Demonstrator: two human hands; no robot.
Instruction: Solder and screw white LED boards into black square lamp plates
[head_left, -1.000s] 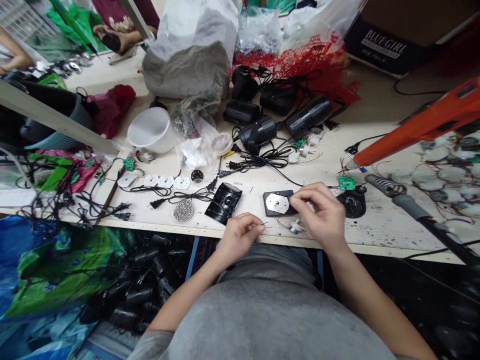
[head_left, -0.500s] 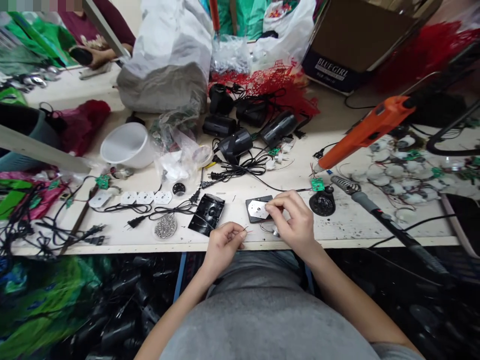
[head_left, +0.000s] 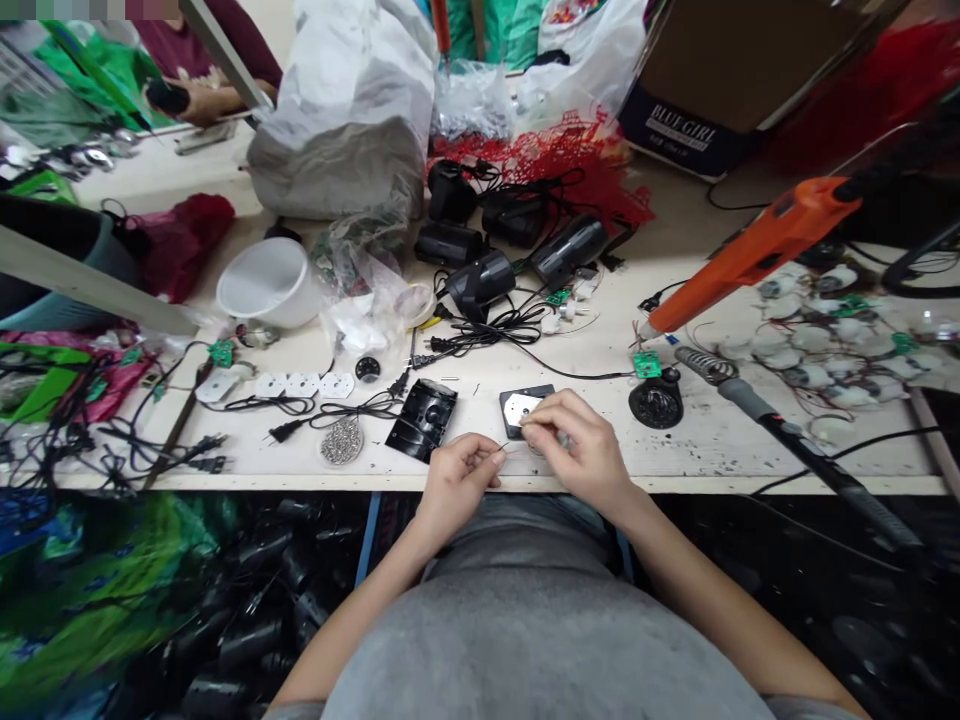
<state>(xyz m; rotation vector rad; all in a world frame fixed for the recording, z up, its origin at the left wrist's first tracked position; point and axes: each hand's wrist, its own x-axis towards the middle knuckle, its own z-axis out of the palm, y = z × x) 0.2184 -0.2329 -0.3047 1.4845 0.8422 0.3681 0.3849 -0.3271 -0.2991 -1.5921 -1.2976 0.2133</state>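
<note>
Thin wire (head_left: 504,447), perhaps in left hand (head_left: 456,483), right hand (head_left: 579,450) by black plate (head_left: 511,398)

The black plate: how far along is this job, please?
Done: wired white discs with green boards lie at right. In hand: the left hand pinches a thin wire; the right hand is at the black plate. Remaining: white plates and a black housing half lie loose.

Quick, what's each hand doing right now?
Left hand: closed, pinching a thin wire.
Right hand: closed over a black plate; can't tell what it holds.
</note>
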